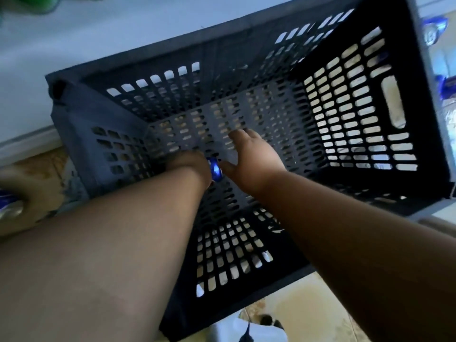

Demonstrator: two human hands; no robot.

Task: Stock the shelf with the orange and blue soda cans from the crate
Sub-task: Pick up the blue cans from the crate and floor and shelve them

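Both my arms reach down into a dark slotted plastic crate [357,114] that stands on the floor. A blue soda can [215,169] shows between my hands near the crate's bottom. My left hand [188,165] is curled round the can's left side, and most of the can is hidden behind it. My right hand [254,155] is spread with fingers straight, just right of the can, its thumb close to the can. No orange can is in view. The rest of the crate floor shows only bare slots.
A pale shelf ledge [37,77] runs along the crate's far side, with green items [37,3] at the top left. Blue-topped bottles [435,28] stand at the right edge. Another blue can [8,201] lies at the far left. Tiled floor [303,309] shows below.
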